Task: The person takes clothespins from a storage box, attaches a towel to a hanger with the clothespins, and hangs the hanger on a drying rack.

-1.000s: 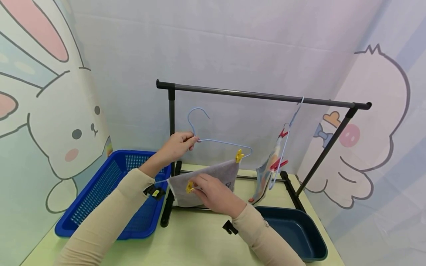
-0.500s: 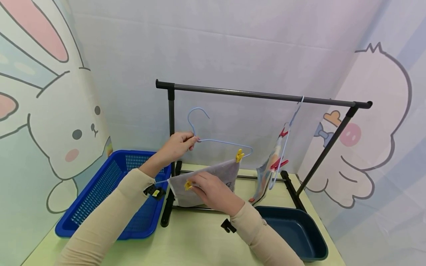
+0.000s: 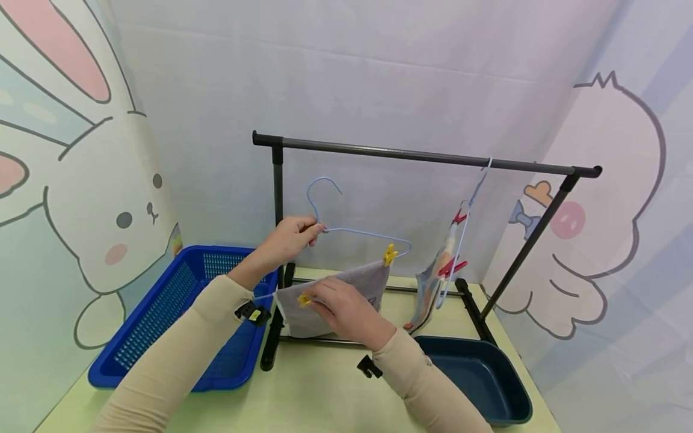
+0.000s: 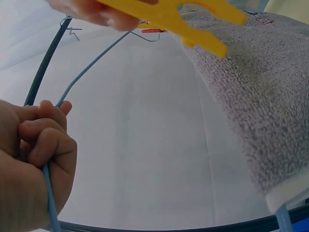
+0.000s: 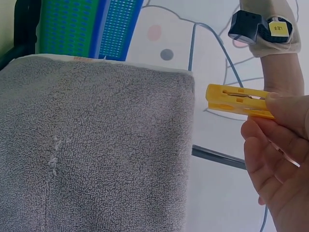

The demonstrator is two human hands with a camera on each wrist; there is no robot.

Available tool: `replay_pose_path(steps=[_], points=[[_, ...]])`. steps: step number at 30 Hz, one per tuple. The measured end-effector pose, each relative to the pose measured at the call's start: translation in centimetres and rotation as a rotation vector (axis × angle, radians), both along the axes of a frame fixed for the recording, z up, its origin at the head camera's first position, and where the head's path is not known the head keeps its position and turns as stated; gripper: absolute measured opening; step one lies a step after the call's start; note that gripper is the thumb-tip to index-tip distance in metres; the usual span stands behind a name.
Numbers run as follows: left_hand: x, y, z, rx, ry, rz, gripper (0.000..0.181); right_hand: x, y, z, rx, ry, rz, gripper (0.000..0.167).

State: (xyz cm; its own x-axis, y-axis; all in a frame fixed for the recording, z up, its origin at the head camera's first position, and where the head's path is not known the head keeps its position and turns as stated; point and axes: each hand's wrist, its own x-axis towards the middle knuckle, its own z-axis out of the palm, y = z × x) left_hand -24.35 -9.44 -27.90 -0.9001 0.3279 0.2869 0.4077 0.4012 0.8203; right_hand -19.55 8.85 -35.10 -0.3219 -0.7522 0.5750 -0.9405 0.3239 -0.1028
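My left hand (image 3: 291, 240) grips a light blue wire hanger (image 3: 369, 233) just below its hook. A grey towel (image 3: 310, 319) is draped over the hanger's bottom bar. Toward the bar's right end, a yellow clothespin (image 3: 390, 255) clips the towel. Between thumb and fingers, my right hand (image 3: 353, 310) pinches another yellow clothespin (image 5: 236, 101) in front of the towel's left part. In the left wrist view that clothespin's prongs are spread apart, and in the right wrist view a gap separates it from the towel's edge.
A dark metal rack (image 3: 379, 151) stands behind the hands. On its right, another blue hanger (image 3: 464, 234) carries a patterned cloth (image 3: 430, 288) with red clothespins (image 3: 453, 268). A blue mesh basket (image 3: 162, 319) sits at left, a dark teal basin (image 3: 482, 379) at right.
The right hand has shifted slightly left with its clothespin, along the towel's front. My left hand and the hanger have stayed almost still.
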Motion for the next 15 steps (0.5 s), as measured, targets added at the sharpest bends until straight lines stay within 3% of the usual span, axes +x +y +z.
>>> replay_pose_path(steps=[15], points=[[0.01,0.15,-0.04,-0.001,0.004,-0.002,0.033,-0.31,-0.45,0.33,-0.024,0.018,0.008,0.016]])
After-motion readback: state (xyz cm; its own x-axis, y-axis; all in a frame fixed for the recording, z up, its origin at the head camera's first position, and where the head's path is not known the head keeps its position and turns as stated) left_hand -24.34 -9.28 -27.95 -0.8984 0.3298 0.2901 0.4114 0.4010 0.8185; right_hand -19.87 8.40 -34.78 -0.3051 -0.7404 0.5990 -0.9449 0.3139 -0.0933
